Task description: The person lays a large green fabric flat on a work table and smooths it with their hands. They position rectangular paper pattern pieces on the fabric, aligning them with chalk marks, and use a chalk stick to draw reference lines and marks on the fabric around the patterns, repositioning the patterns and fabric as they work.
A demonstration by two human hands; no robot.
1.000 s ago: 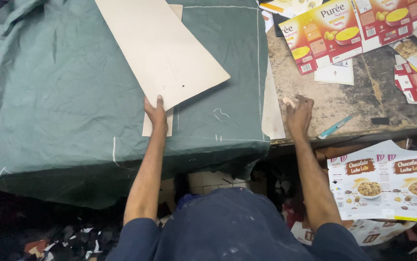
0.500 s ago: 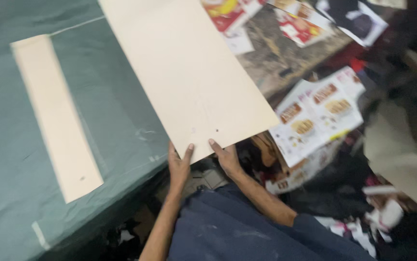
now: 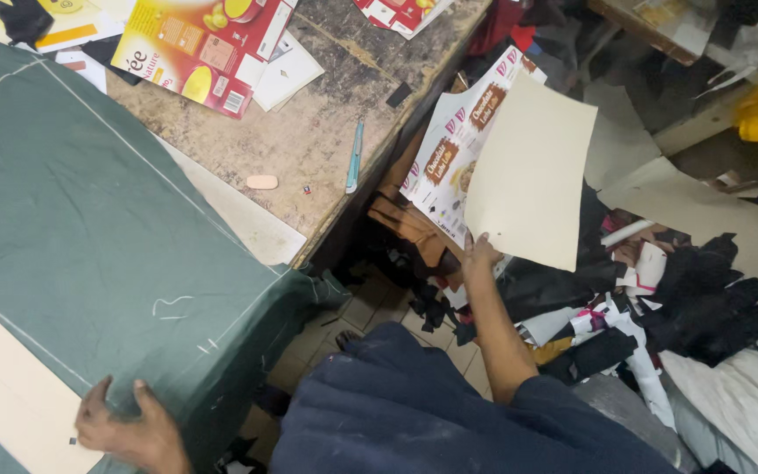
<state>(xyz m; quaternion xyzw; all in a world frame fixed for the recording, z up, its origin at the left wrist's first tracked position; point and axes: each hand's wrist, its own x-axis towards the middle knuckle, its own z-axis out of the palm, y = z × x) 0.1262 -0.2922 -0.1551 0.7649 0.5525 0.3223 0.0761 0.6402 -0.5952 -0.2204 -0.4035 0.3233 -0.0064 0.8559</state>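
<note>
My right hand (image 3: 481,254) grips the lower edge of a large cream cardboard sheet (image 3: 532,171) and holds it out to the right, off the table, above a heap of scraps. My left hand (image 3: 129,426) rests flat at the near edge of the green cloth (image 3: 89,228) that covers the table's left part, its fingers beside a long pale cardboard strip (image 3: 10,386) lying on the cloth. White chalk lines run across the cloth.
The worn wooden table (image 3: 326,114) carries printed food cartons (image 3: 203,44), a pale blue pen-like tool (image 3: 354,158) and a small pink chalk piece (image 3: 262,182). Flattened printed cartons (image 3: 453,154) lean at the table's side. Black fabric scraps (image 3: 704,298) and paper litter the floor at right.
Both hands held the large cream sheet at the table's edge; now only my right hand holds it, swung out to the right. My left hand has gone back to the green cloth.
</note>
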